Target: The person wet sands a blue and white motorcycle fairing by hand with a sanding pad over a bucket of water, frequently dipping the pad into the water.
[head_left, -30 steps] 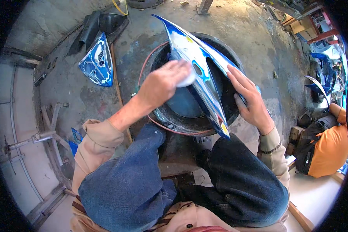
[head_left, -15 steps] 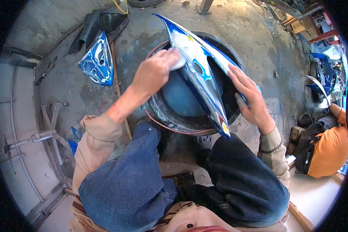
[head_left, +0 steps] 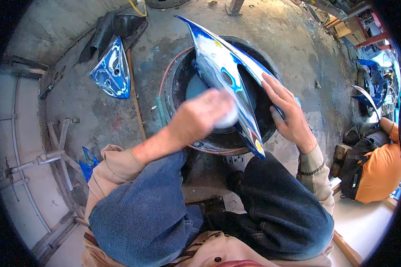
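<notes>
A blue and white panel (head_left: 222, 62) is over a round black tub (head_left: 265, 56), in the upper middle of the frame. The blurry left hand (head_left: 205, 113) pinches a white pad (head_left: 230, 119) against it. The right hand (head_left: 289, 115) rests on its edge, thumb spread. Its yellow mark (head_left: 259, 146) is too small to read.

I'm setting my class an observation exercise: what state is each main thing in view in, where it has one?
Blue-and-white panel: slanted over the tub
Black tub: open-topped, partly covered
Left hand: curled on the white pad, blurred
White pad: held
Right hand: open, fingers on the panel
Smaller blue panel: lying unheld
</notes>
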Demonstrator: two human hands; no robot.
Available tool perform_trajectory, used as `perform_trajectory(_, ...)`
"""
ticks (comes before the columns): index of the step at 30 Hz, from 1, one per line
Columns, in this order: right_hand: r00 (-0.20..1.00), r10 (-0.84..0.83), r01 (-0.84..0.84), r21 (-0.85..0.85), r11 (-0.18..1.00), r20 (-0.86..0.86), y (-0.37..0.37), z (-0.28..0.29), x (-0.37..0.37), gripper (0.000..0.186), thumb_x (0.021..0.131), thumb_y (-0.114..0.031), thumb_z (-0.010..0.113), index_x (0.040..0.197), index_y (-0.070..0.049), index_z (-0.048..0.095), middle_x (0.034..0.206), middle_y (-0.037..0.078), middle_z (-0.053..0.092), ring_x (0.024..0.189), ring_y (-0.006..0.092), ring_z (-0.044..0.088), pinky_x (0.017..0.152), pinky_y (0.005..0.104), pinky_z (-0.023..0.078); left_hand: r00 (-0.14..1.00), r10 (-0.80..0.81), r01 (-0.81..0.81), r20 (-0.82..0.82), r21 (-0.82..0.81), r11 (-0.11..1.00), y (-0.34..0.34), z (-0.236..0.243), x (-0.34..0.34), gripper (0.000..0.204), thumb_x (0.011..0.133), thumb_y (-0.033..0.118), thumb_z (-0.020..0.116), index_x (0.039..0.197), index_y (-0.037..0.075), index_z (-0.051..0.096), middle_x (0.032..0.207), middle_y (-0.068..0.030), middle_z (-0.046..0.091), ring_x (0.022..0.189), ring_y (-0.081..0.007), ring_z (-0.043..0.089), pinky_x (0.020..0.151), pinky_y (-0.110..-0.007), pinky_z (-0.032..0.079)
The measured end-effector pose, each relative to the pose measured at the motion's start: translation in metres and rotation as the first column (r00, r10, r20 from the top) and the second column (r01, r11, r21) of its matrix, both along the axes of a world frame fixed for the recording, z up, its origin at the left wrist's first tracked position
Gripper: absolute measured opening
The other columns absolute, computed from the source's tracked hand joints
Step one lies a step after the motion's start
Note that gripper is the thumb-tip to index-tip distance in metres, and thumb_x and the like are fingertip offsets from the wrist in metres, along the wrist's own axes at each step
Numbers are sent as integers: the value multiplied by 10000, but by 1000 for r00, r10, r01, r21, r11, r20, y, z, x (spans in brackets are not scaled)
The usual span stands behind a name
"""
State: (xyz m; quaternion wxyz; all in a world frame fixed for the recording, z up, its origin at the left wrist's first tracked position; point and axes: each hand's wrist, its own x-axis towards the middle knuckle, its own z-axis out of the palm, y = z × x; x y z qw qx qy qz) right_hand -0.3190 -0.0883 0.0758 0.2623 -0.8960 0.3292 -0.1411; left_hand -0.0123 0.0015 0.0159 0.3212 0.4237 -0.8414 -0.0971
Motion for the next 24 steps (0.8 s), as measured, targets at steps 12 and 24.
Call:
perform_trajectory(12,1000,9,-9,-7,1000,9,0,-2,1,948,786,154,588,1698,-73,467,1784,176,419,1664,381,368,1353,519,298,998,-56,57,22,-59,997,2,2,-4,450,941,7,659,1377,33,767,1428,-154,766,1320,-322,742,1155,-443,591)
perform_trajectory(24,1000,1,-2,-4,1000,-6,-1,-1,-3,971,773,158,592,1703,-89,465,1793,168,406,1665,372,366,1356,523,294,987,-161,159,-18,-70,985,15,3,-19,415,951,51,653,1350,37,766,1410,-154,768,1329,-291,736,1203,-459,549)
